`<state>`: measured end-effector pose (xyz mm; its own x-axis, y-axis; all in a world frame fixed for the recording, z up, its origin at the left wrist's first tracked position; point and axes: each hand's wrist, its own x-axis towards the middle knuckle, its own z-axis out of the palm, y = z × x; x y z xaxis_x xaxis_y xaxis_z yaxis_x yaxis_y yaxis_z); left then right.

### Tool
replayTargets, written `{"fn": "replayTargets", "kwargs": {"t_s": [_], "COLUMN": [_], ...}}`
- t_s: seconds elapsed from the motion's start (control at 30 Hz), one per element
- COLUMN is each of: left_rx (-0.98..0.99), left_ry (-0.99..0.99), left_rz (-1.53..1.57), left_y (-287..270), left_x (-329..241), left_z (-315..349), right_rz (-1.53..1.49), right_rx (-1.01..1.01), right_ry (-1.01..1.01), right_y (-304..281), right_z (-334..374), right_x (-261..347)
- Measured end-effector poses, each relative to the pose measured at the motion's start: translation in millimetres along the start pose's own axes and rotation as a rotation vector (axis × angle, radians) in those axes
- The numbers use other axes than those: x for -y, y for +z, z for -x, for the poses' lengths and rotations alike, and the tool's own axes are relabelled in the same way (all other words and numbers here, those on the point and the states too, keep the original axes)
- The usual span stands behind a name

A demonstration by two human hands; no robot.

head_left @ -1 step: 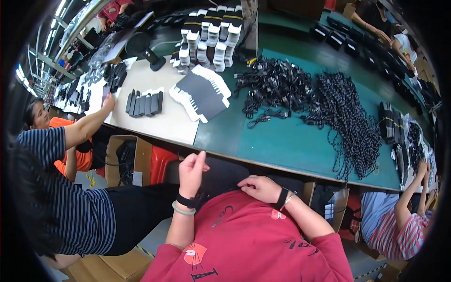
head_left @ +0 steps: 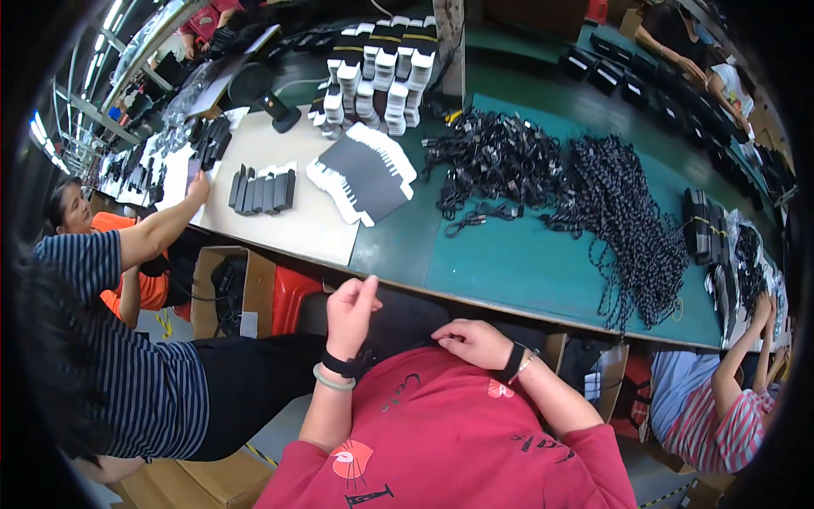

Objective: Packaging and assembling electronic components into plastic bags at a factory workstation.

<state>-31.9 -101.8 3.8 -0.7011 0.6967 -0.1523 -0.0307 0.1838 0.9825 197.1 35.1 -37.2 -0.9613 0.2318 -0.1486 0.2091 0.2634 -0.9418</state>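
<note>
My left hand [head_left: 350,318] is raised just off the table's near edge, its fingers curled in and the thumb side up; nothing shows in it. My right hand [head_left: 475,342] rests low in front of my red shirt, with loosely bent fingers, the thumb a little apart, and no object visible in it. Beyond the left hand, a fanned stack of dark grey and white card pieces [head_left: 365,174] lies on the table. To its left stands a row of folded dark card sleeves [head_left: 263,191]. Black cables with plugs [head_left: 500,161] are heaped farther right, beside long braided black cords [head_left: 627,229].
Banded stacks of cards [head_left: 386,68] rise at the back by a post. A black stand device [head_left: 267,97] is left of them. Co-workers sit close at left and right. A red stool [head_left: 292,297] and a cardboard box [head_left: 259,293] stand under the table edge.
The view has shifted very slightly. A small orange light now shows on the black stand device. My hands stay nearly where they were.
</note>
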Motion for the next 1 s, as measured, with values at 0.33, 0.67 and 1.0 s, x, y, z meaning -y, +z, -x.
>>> {"fn": "replayTargets", "kwargs": {"t_s": [0.33, 0.67, 1.0], "left_rx": [0.074, 0.129, 0.198], "left_ry": [0.111, 0.144, 0.102], "left_rz": [-0.068, -0.099, 0.034], "left_y": [62, 70, 53], "left_x": [-35, -28, -21], "left_z": [-16, -36, -32], "right_rz": [-0.512, -0.571, -0.531], "right_rx": [-0.117, -0.246, -0.251], "right_ry": [0.248, 0.258, 0.286], "right_y": [-74, -78, -65], "right_z": [65, 75, 48], "right_x": [37, 44, 59]}}
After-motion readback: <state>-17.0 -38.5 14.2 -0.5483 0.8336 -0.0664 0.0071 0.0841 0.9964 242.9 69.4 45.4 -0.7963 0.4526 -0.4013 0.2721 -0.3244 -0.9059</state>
